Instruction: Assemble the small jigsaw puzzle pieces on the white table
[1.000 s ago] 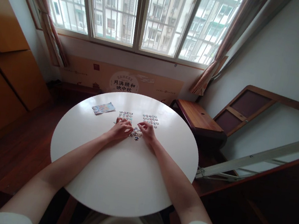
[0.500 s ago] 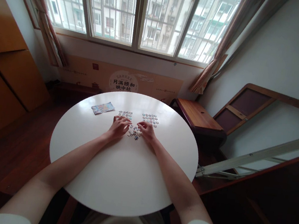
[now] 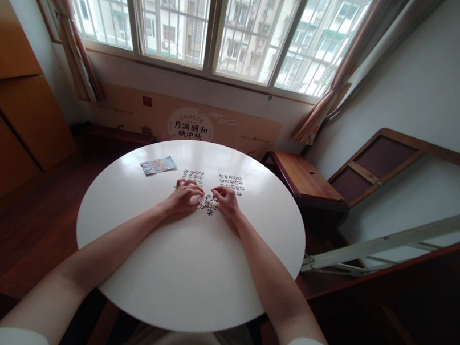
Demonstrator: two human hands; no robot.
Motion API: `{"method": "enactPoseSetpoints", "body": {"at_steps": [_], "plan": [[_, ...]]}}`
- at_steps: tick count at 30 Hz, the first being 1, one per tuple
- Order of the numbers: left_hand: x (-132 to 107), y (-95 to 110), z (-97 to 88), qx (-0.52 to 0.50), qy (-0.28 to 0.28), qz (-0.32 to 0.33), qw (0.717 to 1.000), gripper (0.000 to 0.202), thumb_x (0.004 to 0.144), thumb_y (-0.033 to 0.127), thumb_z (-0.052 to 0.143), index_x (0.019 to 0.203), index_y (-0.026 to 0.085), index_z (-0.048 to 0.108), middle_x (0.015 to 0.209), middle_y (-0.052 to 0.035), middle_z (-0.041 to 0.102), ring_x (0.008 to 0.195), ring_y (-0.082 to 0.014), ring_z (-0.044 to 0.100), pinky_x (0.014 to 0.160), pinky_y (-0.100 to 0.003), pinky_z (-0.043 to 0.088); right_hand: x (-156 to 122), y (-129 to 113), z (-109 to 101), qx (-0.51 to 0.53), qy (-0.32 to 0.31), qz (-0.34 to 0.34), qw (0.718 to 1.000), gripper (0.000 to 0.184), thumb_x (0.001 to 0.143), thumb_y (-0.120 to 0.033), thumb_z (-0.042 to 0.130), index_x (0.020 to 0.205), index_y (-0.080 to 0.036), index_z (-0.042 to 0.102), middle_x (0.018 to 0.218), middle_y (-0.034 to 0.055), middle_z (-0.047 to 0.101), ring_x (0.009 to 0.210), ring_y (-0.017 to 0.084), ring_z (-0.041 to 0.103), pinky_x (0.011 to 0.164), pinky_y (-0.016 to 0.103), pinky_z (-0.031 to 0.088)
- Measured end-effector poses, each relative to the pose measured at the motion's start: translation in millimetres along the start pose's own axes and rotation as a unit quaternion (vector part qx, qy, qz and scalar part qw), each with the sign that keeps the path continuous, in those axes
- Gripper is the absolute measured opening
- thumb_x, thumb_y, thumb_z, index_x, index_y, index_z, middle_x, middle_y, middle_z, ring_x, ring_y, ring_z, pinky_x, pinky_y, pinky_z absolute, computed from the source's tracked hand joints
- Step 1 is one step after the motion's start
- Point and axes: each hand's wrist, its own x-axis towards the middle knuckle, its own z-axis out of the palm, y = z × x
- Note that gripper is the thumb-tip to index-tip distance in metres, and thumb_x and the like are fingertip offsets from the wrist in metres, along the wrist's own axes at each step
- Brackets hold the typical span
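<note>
Both my hands rest on a round white table point(image 3: 183, 281), either side of a small cluster of jigsaw pieces point(image 3: 208, 204). My left hand point(image 3: 186, 196) lies palm down with its fingers curled, fingertips at the left edge of the cluster. My right hand point(image 3: 226, 200) is curled too, its fingertips pinched at the cluster's right edge; what they hold, if anything, is too small to see. Beyond the hands lie two laid-out groups of pieces, a left group point(image 3: 193, 175) and a right group point(image 3: 231, 183).
A small colourful picture card point(image 3: 158, 165) lies at the table's far left. A wooden bench point(image 3: 304, 179) stands to the right of the table, a framed board point(image 3: 380, 163) leans on the wall, and a printed cardboard panel point(image 3: 189, 125) stands under the window.
My left hand has crept slightly forward and back toward the cluster; the fingers of both hands shift a little over the pieces. Nothing else moved.
</note>
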Motion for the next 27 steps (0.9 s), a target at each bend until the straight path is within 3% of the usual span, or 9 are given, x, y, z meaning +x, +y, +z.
{"method": "enactPoseSetpoints", "body": {"at_steps": [10,17,27], "plan": [[0.1,-2.2,3.0,0.010,0.020,-0.017,1.000,0.020,0.082,0.032,0.050,0.088,0.028,0.070,0.103,-0.0020,0.067,0.107,-0.0239,0.048,0.094,-0.046,0.019,0.8,4.0,0.9,0.009,0.003,-0.002,1.000,0.025,0.075,-0.037,0.058,0.077,-0.014,0.066,0.062,0.0043,0.063,0.051,0.012,0.054,0.048,0.023,0.043],[1.2,-0.3,-0.7,-0.001,-0.010,0.003,1.000,0.022,0.084,0.035,0.049,0.088,0.029,0.070,0.100,-0.0014,0.068,0.108,-0.0228,0.049,0.096,-0.045,0.019,0.8,2.6,0.5,0.003,0.004,-0.002,1.000,0.025,0.075,-0.038,0.058,0.077,-0.013,0.066,0.063,0.0045,0.063,0.051,0.012,0.055,0.048,0.023,0.043],[0.7,-2.5,4.0,0.011,0.053,-0.043,0.998,0.021,0.084,0.032,0.049,0.089,0.027,0.068,0.105,-0.0033,0.065,0.106,-0.0245,0.048,0.092,-0.044,0.022,1.2,9.0,1.2,0.006,0.002,-0.003,1.000,0.026,0.075,-0.039,0.058,0.077,-0.014,0.066,0.062,0.0040,0.063,0.052,0.012,0.056,0.050,0.023,0.044]]}}
